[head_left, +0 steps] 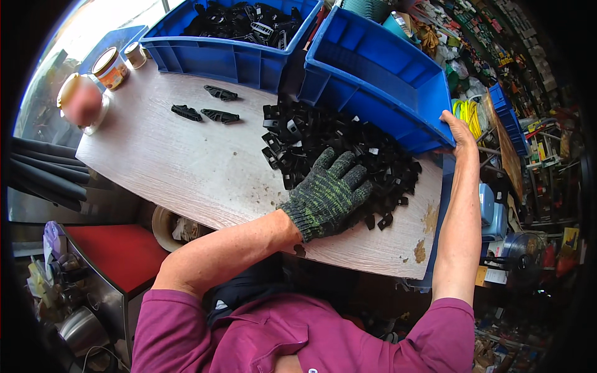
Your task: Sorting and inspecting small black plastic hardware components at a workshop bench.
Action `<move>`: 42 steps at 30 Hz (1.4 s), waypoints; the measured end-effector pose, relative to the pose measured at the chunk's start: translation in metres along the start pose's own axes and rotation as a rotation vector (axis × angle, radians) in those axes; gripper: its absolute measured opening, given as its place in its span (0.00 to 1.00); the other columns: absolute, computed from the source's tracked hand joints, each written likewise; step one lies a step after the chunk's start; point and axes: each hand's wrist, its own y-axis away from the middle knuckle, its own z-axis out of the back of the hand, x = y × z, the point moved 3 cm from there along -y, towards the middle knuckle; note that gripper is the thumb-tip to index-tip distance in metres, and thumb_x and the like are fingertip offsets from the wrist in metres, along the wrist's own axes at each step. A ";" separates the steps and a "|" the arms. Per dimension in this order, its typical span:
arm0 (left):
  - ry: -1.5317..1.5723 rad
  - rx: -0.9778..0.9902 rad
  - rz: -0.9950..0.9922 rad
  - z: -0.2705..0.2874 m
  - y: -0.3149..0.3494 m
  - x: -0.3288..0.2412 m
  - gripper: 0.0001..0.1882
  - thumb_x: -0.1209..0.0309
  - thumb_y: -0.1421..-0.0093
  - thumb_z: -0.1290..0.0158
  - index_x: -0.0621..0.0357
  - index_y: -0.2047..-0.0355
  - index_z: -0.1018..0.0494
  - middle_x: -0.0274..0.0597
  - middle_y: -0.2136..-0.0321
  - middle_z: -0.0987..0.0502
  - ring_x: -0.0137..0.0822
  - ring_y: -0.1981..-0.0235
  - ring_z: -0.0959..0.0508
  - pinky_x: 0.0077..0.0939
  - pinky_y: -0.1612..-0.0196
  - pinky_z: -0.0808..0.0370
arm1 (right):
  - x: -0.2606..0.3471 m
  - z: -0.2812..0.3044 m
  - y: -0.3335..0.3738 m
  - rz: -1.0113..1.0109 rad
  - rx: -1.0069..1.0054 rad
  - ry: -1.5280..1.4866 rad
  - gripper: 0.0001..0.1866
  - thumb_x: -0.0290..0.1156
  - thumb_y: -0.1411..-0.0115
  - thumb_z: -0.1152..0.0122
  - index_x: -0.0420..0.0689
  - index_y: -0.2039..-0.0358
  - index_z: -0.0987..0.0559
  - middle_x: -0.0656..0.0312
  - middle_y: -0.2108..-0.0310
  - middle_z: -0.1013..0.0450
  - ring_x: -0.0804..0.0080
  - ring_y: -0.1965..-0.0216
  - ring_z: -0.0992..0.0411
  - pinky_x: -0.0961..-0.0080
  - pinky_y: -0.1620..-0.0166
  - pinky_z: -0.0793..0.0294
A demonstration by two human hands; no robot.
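Left hand (pixel 326 194), fingers spread, any grasp hidden, overlaps black parts (pixel 392 171) extending forward toward the blue crate (pixel 373 112) the right hand (pixel 460 132) grips.

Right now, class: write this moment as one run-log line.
left hand: gloved, on small black plastic parts | right hand: bare, gripping blue rectangular plastic crate | three long black pieces: left of parts

Right hand (pixel 461 133) partly hidden; reddish thing (pixel 84 104) blurred.

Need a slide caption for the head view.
Gloved left hand on a heap of black parts, bare right hand holding a blue bin.
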 end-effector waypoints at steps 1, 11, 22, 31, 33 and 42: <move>0.001 0.002 -0.001 0.000 0.000 0.000 0.23 0.56 0.46 0.43 0.52 0.52 0.22 0.51 0.48 0.27 0.57 0.38 0.34 0.65 0.36 0.41 | 0.002 0.001 0.000 0.007 0.002 0.021 0.39 0.52 0.57 0.30 0.43 0.47 0.23 0.45 0.53 0.26 0.46 0.56 0.25 0.38 0.63 0.21; 0.019 -0.008 0.013 0.003 0.003 -0.004 0.23 0.57 0.48 0.40 0.52 0.53 0.22 0.51 0.47 0.27 0.56 0.38 0.33 0.65 0.35 0.41 | -0.002 -0.002 0.016 0.020 -0.005 0.074 0.36 0.52 0.54 0.32 0.40 0.49 0.23 0.44 0.53 0.25 0.49 0.59 0.22 0.46 0.67 0.18; -0.010 -0.041 0.003 -0.004 0.000 0.003 0.24 0.54 0.47 0.40 0.53 0.53 0.22 0.50 0.49 0.25 0.56 0.42 0.30 0.63 0.34 0.42 | -0.033 0.001 0.024 0.058 -0.247 -0.388 0.38 0.64 0.35 0.51 0.39 0.45 0.26 0.48 0.67 0.23 0.53 0.68 0.22 0.41 0.65 0.19; -0.085 -0.080 -0.034 -0.004 0.003 -0.001 0.22 0.57 0.45 0.42 0.51 0.52 0.23 0.47 0.49 0.24 0.54 0.42 0.29 0.61 0.34 0.42 | -0.103 -0.010 0.160 0.065 0.117 -0.382 0.21 0.45 0.40 0.32 0.39 0.62 0.26 0.65 0.91 0.38 0.70 0.91 0.35 0.54 0.79 0.20; -0.085 -0.121 -0.044 -0.003 0.004 -0.001 0.20 0.59 0.46 0.41 0.50 0.54 0.22 0.46 0.51 0.23 0.53 0.44 0.28 0.60 0.35 0.41 | -0.109 -0.026 0.188 0.008 0.195 -0.315 0.21 0.44 0.42 0.30 0.39 0.64 0.26 0.64 0.91 0.38 0.70 0.92 0.35 0.58 0.81 0.20; -0.095 -0.167 -0.052 -0.002 0.005 -0.002 0.17 0.61 0.48 0.39 0.50 0.58 0.20 0.43 0.55 0.21 0.51 0.45 0.27 0.58 0.36 0.39 | -0.114 -0.060 0.229 -0.107 0.165 -0.043 0.26 0.50 0.46 0.26 0.37 0.67 0.22 0.65 0.90 0.36 0.75 0.94 0.38 0.70 0.86 0.29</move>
